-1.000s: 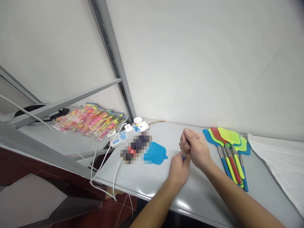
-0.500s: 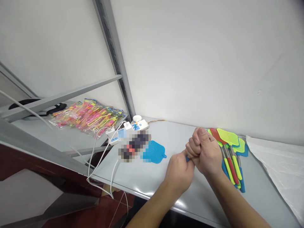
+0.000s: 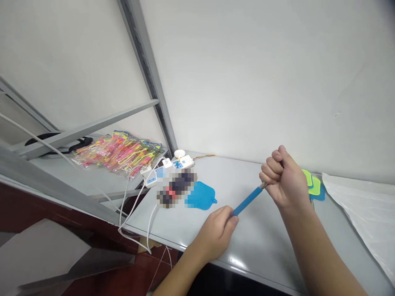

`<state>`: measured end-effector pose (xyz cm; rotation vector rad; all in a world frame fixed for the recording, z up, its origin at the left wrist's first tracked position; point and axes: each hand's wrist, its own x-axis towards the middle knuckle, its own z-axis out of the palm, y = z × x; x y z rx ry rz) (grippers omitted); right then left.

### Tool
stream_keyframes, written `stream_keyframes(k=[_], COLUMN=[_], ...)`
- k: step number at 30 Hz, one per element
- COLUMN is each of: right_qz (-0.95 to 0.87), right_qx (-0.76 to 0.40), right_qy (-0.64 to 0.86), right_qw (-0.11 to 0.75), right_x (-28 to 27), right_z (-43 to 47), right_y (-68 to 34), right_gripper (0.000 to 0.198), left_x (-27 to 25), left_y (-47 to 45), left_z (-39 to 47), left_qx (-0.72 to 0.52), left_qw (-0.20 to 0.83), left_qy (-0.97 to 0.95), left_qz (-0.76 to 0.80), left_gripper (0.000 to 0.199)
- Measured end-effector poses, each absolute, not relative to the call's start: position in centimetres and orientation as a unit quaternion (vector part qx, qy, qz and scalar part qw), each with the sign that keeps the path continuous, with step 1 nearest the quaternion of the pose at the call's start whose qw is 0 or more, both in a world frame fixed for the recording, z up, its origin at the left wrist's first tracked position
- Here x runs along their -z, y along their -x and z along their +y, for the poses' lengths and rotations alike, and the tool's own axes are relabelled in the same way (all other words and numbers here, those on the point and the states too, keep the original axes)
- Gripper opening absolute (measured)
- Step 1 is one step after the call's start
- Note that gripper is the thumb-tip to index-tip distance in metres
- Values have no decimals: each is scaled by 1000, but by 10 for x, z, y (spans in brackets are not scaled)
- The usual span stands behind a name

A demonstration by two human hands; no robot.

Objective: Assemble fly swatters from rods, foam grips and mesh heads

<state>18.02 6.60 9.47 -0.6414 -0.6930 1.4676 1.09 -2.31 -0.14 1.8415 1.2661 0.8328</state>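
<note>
Between my two hands runs a blue fly swatter handle (image 3: 247, 201) with a metal rod showing at its upper end. My left hand (image 3: 217, 232) is closed around the lower end of the blue grip. My right hand (image 3: 285, 176) is wrapped around the metal rod end in a fist, which hides the rest of it. A blue perforated swatter head (image 3: 203, 195) with a short stub lies flat on the table, left of my hands. Behind my right hand, green and blue swatter heads (image 3: 314, 186) show; my forearm hides most of that pile.
The grey table (image 3: 225, 172) meets a white wall. A blurred dark object (image 3: 177, 187) and white power strips (image 3: 185, 162) with cables stand at the left. Bagged colourful items (image 3: 123, 152) lie on a shelf behind a metal frame. A white sheet (image 3: 361, 213) covers the right side.
My hands have moved apart, the left one down and left, the right one up and right. The blue handle between them is now exposed. My right arm now covers more of the swatter pile.
</note>
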Motion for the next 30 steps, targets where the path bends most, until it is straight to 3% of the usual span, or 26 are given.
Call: stream_keyframes(k=[16, 21, 26, 30], right_qz=[-211, -207, -245, -273], right_qx=[-770, -756, -694, -655], right_qy=[237, 245, 241, 232], right_qw=[554, 571, 633, 665], right_x=[-55, -52, -62, -64], right_z=[80, 81, 63, 48], right_y=[-161, -157, -143, -130], right_gripper=[26, 24, 29, 34], left_x=[38, 31, 17, 11], left_y=[-16, -15, -13, -9], left_z=[-46, -46, -14, 11], left_qx=[-435, -471, -575, -590], left_qw=[337, 499, 715, 771], left_qy=[-703, -572, -276, -145], left_qz=[449, 450, 286, 193], left_gripper=[31, 36, 46, 45])
